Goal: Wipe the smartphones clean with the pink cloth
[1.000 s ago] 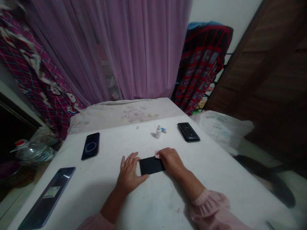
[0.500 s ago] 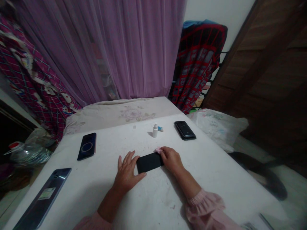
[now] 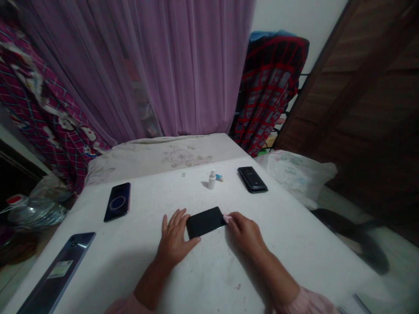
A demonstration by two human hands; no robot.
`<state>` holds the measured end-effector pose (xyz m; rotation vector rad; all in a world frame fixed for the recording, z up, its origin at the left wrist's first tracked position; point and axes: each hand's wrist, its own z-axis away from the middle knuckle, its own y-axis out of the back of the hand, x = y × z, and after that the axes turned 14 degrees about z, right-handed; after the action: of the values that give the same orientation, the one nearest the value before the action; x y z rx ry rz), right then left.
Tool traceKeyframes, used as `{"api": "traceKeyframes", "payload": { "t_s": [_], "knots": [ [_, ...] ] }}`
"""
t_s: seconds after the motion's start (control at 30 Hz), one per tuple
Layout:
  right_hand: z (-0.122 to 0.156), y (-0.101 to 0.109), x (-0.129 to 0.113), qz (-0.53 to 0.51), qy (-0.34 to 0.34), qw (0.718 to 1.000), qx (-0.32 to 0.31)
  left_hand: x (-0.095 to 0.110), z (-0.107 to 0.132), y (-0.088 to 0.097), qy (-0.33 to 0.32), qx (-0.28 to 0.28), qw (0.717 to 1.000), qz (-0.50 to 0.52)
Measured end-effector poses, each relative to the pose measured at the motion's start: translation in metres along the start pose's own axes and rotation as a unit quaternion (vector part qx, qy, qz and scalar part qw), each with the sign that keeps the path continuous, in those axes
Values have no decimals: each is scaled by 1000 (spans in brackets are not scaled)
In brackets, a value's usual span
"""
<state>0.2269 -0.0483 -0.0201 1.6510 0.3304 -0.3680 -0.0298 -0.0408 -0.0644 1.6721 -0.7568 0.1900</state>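
A black smartphone lies flat on the white table, its dark face up. My left hand steadies its left end, thumb on the near edge, index finger at the far left corner and the other fingers spread. At the phone's right end, my right hand pinches a small pink cloth against the short edge. Beyond the phone stands a small white spray bottle, with a small blue-and-white item just behind it.
A black phone lies at the back right of the table. Two more phones lie on the left: one with a ring on its face, one with a label. A large plastic bottle is beyond the left edge.
My right hand, with the pink cloth, has slid from the phone's far right corner toward me, along its right short edge. My left hand and the phone have barely moved.
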Motion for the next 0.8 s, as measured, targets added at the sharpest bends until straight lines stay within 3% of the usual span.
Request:
{"api": "traceKeyframes", "payload": {
  "t_s": [0.17,0.3,0.63,0.8],
  "knots": [
    [-36,2,-10,75,7,996,56,-14,5,0,-17,-1,1000,-5],
    [-49,-8,-24,131,95,987,6,-18,7,1,-32,13,999,-2],
    [-38,-29,-91,146,220,962,-62,-2,0,1,-33,5,999,-4],
    [-38,-25,-85,136,237,960,-69,2,-2,1,-22,8,1000,7]
  ]
}}
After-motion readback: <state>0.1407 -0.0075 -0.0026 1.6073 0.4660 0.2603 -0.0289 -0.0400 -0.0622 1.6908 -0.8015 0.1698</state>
